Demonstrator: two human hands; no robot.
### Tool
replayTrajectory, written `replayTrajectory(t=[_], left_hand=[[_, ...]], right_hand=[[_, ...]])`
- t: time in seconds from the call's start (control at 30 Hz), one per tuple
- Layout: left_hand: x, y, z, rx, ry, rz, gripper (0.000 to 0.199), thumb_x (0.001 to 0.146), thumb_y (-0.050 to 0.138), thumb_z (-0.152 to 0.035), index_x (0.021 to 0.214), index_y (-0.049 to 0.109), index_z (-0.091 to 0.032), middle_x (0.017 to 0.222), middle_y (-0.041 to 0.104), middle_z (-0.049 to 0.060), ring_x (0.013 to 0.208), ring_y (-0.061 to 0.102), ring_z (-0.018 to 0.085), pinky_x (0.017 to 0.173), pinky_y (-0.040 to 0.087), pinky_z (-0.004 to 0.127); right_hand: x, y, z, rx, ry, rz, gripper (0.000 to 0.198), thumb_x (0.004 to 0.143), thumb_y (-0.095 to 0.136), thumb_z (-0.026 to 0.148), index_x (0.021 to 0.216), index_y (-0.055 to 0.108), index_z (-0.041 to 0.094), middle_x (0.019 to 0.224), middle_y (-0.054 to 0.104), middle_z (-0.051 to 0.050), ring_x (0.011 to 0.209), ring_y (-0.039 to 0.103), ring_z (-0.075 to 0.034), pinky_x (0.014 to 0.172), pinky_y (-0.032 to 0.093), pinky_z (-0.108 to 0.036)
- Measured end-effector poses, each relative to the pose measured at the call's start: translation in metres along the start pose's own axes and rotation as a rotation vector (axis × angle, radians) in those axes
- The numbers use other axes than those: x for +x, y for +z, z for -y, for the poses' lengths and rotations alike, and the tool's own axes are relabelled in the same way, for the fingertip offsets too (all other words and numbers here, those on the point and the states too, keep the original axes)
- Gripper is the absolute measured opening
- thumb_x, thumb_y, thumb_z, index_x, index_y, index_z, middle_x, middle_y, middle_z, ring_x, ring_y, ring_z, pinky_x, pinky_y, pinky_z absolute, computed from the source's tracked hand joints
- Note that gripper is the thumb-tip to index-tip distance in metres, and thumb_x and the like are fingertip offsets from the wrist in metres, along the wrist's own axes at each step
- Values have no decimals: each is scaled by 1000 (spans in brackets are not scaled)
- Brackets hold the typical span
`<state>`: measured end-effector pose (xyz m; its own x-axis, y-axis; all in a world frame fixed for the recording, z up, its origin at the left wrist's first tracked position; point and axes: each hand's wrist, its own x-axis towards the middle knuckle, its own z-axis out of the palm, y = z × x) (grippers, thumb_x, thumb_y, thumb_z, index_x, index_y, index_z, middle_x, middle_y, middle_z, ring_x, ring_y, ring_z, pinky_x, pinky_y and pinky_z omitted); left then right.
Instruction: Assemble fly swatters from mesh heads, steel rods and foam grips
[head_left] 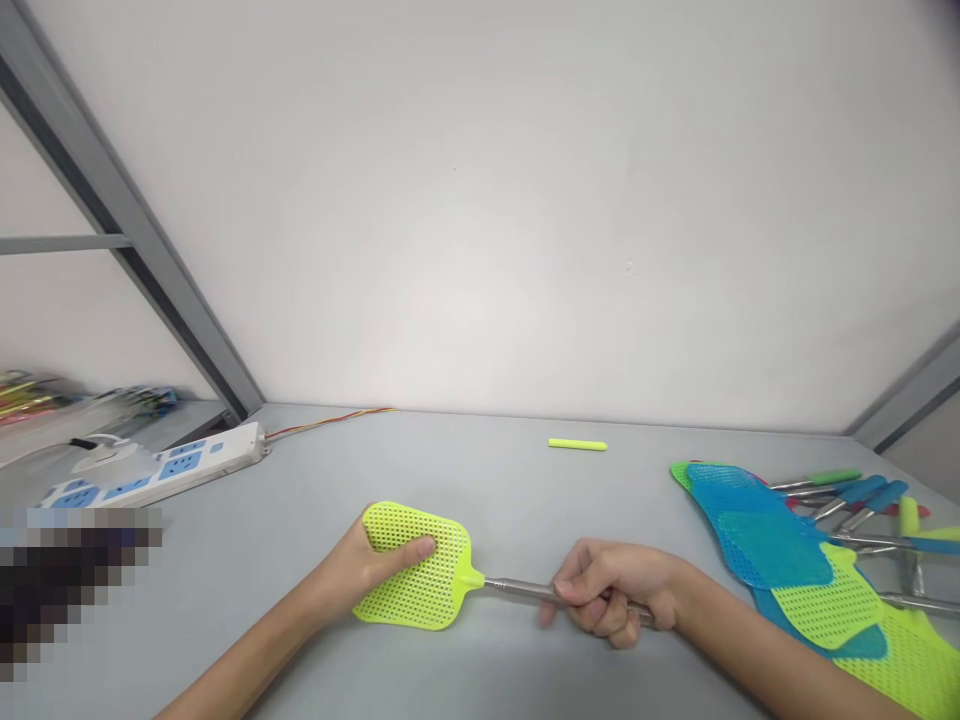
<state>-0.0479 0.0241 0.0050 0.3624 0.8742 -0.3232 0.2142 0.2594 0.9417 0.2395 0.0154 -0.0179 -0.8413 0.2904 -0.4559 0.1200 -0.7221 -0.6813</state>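
Observation:
A fly swatter with a yellow-green perforated head and a metal rod lies across the middle, held between both hands. My left hand grips the head from the left, its thumb on top and the other fingers hidden beneath. My right hand is wrapped around the metal rod, which points right. No coloured grip shows on the rod's right end. Farther back on the table lies a loose yellow-green stick, shaped like a swatter's handle grip.
Several blue, green and yellow-green fly swatters lie in an overlapping pile at the right. A white power strip with a plug in it sits at the left on the grey table. Behind rises a pale wall panel.

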Motion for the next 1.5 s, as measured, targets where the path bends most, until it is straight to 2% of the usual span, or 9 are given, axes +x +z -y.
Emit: replayTrajectory(t=[0.1,0.23,0.63,0.9,1.13,1.5], left_hand=[[-3,0,-2,74,-16,-56,26,66,62,-36,77,61,-12,75,68,8,71,62,23,61,50,31],[-5,3,-9,67,-49,-34,27,64,64,-36,77,62,-12,75,68,8,72,62,24,62,50,31],[0,5,-5,-124,-20,37,18,69,62,-30,78,62,-14,76,67,6,70,63,22,63,50,30],[0,6,-9,-266,-77,125,18,71,60,-27,82,62,-13,80,67,9,74,62,23,67,48,32],[3,7,-9,-495,-185,128,28,76,52,-36,83,63,-12,77,66,10,73,62,23,68,47,34],[5,4,-11,-539,-263,147,30,74,54,-37,81,63,-10,79,66,11,74,61,24,69,46,32]], right_hand=[[0,-4,-1,16,17,22,22,78,48,20,93,58,7,50,31,6,34,13,0,32,11,-15],[0,-6,-2,24,14,30,23,79,46,20,94,58,6,51,32,6,33,13,1,31,11,-14],[1,-4,0,63,-1,31,22,80,45,17,93,57,5,50,31,6,34,13,0,31,11,-14],[0,-5,0,75,6,57,23,81,43,16,94,56,3,51,32,6,33,13,1,31,12,-13],[1,-6,0,85,0,58,25,81,43,17,95,56,2,51,31,6,33,14,1,31,12,-13],[3,-5,-1,93,-30,74,24,80,43,16,95,56,2,51,32,6,33,15,1,32,13,-14]])
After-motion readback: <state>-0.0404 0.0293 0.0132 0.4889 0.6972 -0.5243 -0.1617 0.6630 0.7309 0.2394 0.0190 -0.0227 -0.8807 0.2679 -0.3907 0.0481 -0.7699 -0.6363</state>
